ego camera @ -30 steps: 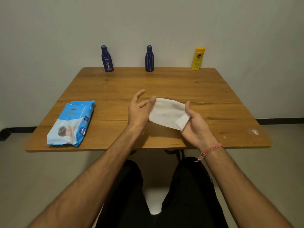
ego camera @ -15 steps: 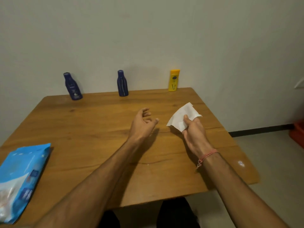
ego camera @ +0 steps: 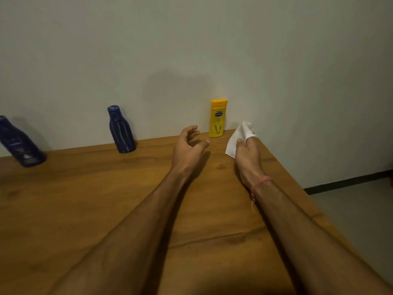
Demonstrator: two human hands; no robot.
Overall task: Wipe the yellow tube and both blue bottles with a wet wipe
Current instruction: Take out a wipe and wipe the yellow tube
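Count first: 2 blue bottles, 1 yellow tube, 1 wet wipe, 2 hands of mine, 1 table.

Yellow tube [ego camera: 218, 118] stands upright at the table's far edge, right against the wall; smooth glossy plastic, flat-sided, squared cap on top, small dark blue oval label w/ a fainter pattern lower down. Middle blue bottle [ego camera: 121, 129] is dark navy plastic, round body narrowing to a slim neck w/ a round cap, pale vertical streaks down its front. Left blue bottle [ego camera: 18, 143] is the same navy & same sort of shape, partly cut off by the frame edge, w/ pale print near its base. Both look tilted, likely lens distortion. All 3 are in a row along the back, well apart from each other.

My right hand [ego camera: 246, 155] grips the wet wipe [ego camera: 239, 138], thumb & fingers curled round it; thin white cloth, soft & crumpled, corners sticking up & out, held just beside the tube on its right. A thin red thread bracelet [ego camera: 259, 185] w/ a loose frayed tail sits on that wrist.

My left hand [ego camera: 189, 146] holds nothing, fingers apart & loosely curled, thumb out, near the tube on its left, not touching.

Table [ego camera: 85, 199] is warm brown wood, visible grain, a few dark knots, matte; the wall [ego camera: 191, 50] is plain pale paint
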